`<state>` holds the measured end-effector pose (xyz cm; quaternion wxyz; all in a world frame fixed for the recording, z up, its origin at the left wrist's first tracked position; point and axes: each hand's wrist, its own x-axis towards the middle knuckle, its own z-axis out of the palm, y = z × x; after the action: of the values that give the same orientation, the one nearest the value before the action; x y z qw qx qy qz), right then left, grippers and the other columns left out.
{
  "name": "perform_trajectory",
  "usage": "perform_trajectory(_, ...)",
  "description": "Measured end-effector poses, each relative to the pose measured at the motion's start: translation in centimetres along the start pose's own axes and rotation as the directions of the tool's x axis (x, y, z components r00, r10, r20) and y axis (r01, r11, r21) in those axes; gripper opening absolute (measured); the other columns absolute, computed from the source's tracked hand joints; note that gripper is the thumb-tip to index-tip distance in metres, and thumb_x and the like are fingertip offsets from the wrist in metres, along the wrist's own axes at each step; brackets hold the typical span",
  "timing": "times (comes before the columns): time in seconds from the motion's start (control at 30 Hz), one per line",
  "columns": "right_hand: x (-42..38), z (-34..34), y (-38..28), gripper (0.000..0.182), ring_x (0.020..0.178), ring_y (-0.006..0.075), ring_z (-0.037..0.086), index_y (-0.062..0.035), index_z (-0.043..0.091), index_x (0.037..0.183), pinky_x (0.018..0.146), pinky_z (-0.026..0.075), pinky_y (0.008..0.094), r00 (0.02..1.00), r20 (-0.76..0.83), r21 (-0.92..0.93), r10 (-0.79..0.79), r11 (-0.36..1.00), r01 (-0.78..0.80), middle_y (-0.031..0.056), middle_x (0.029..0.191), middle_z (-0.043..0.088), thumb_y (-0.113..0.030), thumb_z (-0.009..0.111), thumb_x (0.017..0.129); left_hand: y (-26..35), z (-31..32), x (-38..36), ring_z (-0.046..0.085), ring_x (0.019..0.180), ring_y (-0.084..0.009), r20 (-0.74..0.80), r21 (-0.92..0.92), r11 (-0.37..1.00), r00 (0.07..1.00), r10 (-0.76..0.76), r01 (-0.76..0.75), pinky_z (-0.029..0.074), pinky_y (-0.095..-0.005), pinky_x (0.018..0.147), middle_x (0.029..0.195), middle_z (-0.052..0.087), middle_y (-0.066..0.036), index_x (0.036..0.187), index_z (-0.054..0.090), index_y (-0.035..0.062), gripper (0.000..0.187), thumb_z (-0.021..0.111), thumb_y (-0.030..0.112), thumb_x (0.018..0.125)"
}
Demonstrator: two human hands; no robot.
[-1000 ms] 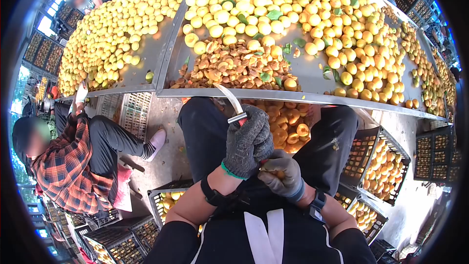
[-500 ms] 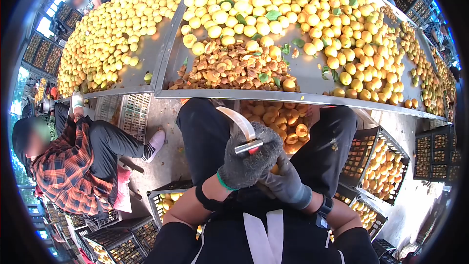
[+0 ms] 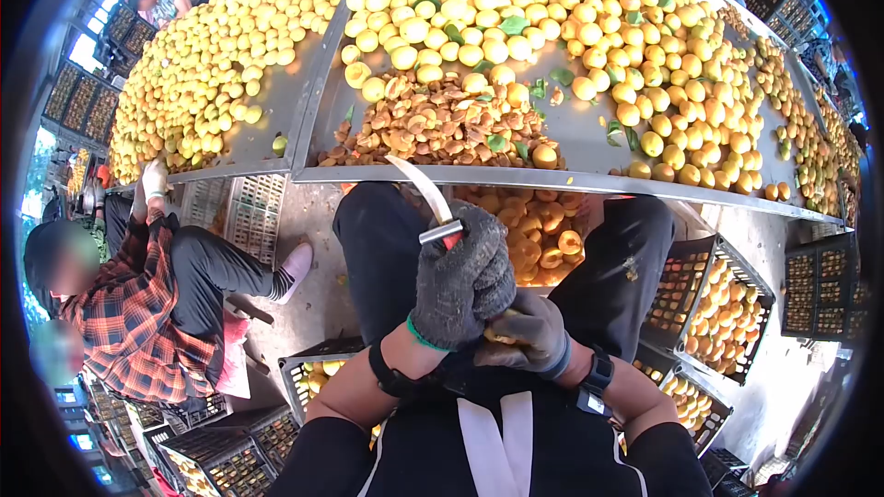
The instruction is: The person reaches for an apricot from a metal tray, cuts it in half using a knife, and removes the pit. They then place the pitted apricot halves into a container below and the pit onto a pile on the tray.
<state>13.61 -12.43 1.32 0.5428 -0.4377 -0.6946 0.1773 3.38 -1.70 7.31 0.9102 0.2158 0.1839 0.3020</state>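
My left hand (image 3: 465, 271), in a dark grey knitted glove with a green cuff, is closed round the handle of a curved knife (image 3: 424, 189). The blade points up and left, toward the table edge. Just below and to the right, my right hand (image 3: 529, 336) in a smoother grey glove is closed on an apricot (image 3: 502, 327), mostly hidden by the fingers. Both hands are close together above my lap. Between my knees, halved apricots (image 3: 543, 235) fill a container below the table edge.
Whole apricots (image 3: 442, 14) and a heap of brown pits (image 3: 442, 124) lie on the metal table (image 3: 308, 129). Crates of apricots (image 3: 723, 322) stand at my right, another crate (image 3: 318, 377) at my left. A person in a plaid shirt (image 3: 129, 322) sits at the left.
My left hand has turned and moved slightly left, so the knife blade rises more steeply. My right hand has rolled over, showing more of its fingers around the apricot.
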Motion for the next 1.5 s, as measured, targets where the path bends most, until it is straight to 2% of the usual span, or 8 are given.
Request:
perform_trajectory(0.63,7.2,-3.7,4.5,0.029,0.056,0.0123,0.049,-0.0087,0.044,0.109,0.048,0.036,0.0231,0.607,0.159,0.831,0.779,0.227,-0.509,0.0029,0.077,0.051,-0.032,0.055,0.095,2.6,-9.7,3.3,0.030,0.038,-0.0061,0.071,-0.204,0.978,0.996,0.049,-0.033,0.028,-0.0205,0.033,0.056,0.031,0.006,0.080,0.046,0.0147,0.021,0.047,0.023,0.099)
perform_trajectory(0.9,12.5,-6.6,18.5,0.038,0.078,0.0266,0.063,-0.0061,0.051,0.124,0.073,0.050,0.0362,0.673,0.046,0.175,0.738,0.658,-0.733,0.0134,0.089,0.063,-0.032,0.052,0.096,0.1,-12.9,3.6,0.035,0.042,-0.0090,0.044,-0.264,0.950,0.986,-0.158,0.164,0.031,-0.0245,0.036,0.057,0.036,0.005,0.085,0.052,0.0181,0.018,0.047,0.029,0.098)
perform_trajectory(0.97,12.8,-7.3,18.4,0.038,0.085,0.0329,0.063,-0.0083,0.058,0.121,0.081,0.050,0.0369,0.660,0.142,-0.568,0.737,0.607,-0.556,0.0151,0.101,0.065,-0.036,0.051,0.095,-0.2,-13.1,3.8,0.035,0.042,-0.0091,0.015,-0.233,0.957,0.984,-0.175,0.173,0.031,-0.0249,0.037,0.057,0.035,0.005,0.084,0.051,0.0185,0.018,0.047,0.029,0.098)
perform_trajectory(1.07,8.5,-5.9,20.8,0.031,0.096,0.0333,0.061,-0.0089,0.061,0.114,0.085,0.049,0.0377,0.964,0.264,-0.515,-0.035,0.840,0.171,0.0159,0.111,0.062,-0.028,0.055,0.090,-0.4,-14.4,4.2,0.035,0.042,-0.0091,-0.028,-0.205,0.960,0.980,-0.199,0.189,0.030,-0.0251,0.037,0.056,0.035,0.006,0.081,0.049,0.0188,0.020,0.048,0.030,0.098)
perform_trajectory(1.13,7.4,-5.3,14.8,0.032,0.100,0.0324,0.060,-0.0103,0.060,0.115,0.085,0.049,0.0393,0.740,0.295,0.111,0.605,0.747,-0.655,0.0152,0.109,0.063,-0.021,0.058,0.085,-0.5,-14.9,4.4,0.035,0.042,-0.0090,-0.043,-0.214,0.956,0.976,-0.215,0.201,0.030,-0.0249,0.038,0.056,0.034,0.006,0.080,0.048,0.0187,0.021,0.048,0.029,0.098)
perform_trajectory(1.2,3.5,-3.2,16.5,0.024,0.095,0.0322,0.061,-0.0075,0.061,0.106,0.087,0.049,0.0355,0.823,0.554,-0.447,0.123,0.878,0.169,0.0121,0.104,0.064,-0.016,0.057,0.085,-0.3,-14.5,4.4,0.034,0.042,-0.0085,0.063,-0.186,0.960,0.978,-0.200,0.209,0.029,-0.0246,0.038,0.057,0.033,0.006,0.078,0.046,0.0185,0.022,0.047,0.029,0.098)
perform_trajectory(1.33,0.4,-2.3,15.8,0.021,0.093,0.0307,0.062,-0.0072,0.060,0.104,0.080,0.051,0.0367,0.574,0.418,-0.561,0.704,0.698,-0.446,0.0149,0.101,0.064,-0.019,0.049,0.091,-0.6,-13.1,4.2,0.033,0.043,-0.0084,-0.061,-0.225,0.955,0.975,-0.212,0.194,0.029,-0.0245,0.038,0.057,0.033,0.005,0.076,0.044,0.0183,0.025,0.047,0.028,0.098)
perform_trajectory(1.5,3.4,-7.1,13.2,0.028,0.095,0.0285,0.064,-0.0022,0.059,0.109,0.077,0.052,0.0351,0.858,0.420,-0.610,0.294,0.792,0.027,0.0131,0.102,0.066,-0.022,0.055,0.088,-0.9,-14.6,4.2,0.034,0.042,-0.0094,-0.070,-0.175,0.949,0.958,-0.278,0.262,0.029,-0.0258,0.037,0.057,0.033,0.004,0.076,0.042,0.0181,0.025,0.046,0.028,0.098)
